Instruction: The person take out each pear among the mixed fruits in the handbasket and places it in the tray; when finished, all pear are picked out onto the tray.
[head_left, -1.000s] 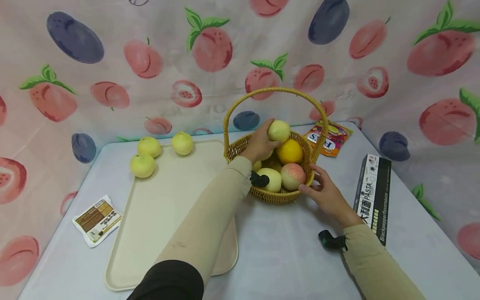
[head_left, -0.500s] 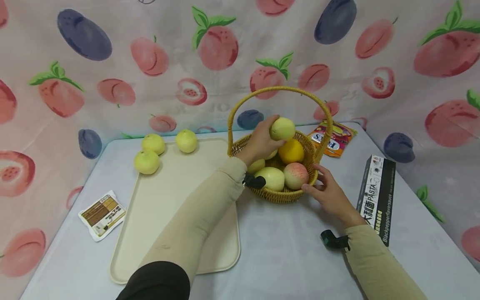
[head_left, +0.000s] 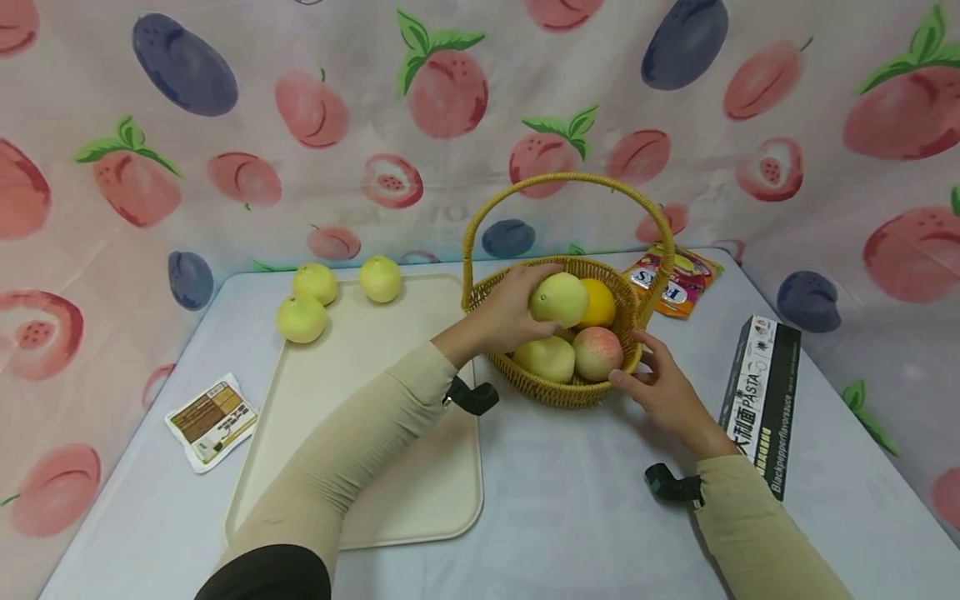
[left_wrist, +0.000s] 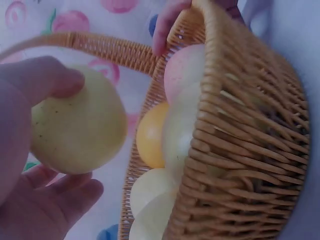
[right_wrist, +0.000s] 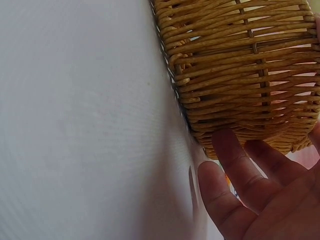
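Note:
In the head view, my left hand (head_left: 506, 308) holds a round, pale yellow-green fruit (head_left: 560, 300) over the wicker basket (head_left: 566, 396). The left wrist view shows dark specks on this fruit (left_wrist: 82, 125), with the thumb on one side and the fingers on the other. Inside the basket lie a pink-and-cream peach (head_left: 597, 353), an orange (head_left: 597, 303) and more pale yellow-green fruit (head_left: 546, 358). My right hand (head_left: 663, 392) grips the basket's right side, thumb near the rim; several fingers lie along the woven wall (right_wrist: 260, 100) in the right wrist view.
A cream tray (head_left: 375, 500) lies left of the basket, with several yellow-green fruits (head_left: 302, 318) at its far end. Around them are a flat white-and-brown packet (head_left: 213, 422), an orange-red snack bag (head_left: 675, 283) and a pasta box (head_left: 763, 400). The basket's tall handle (head_left: 570, 177) arches overhead.
My left hand has brought the yellow-green fruit down and toward me, from above the back of the basket to over its middle. The right hand keeps its place on the basket.

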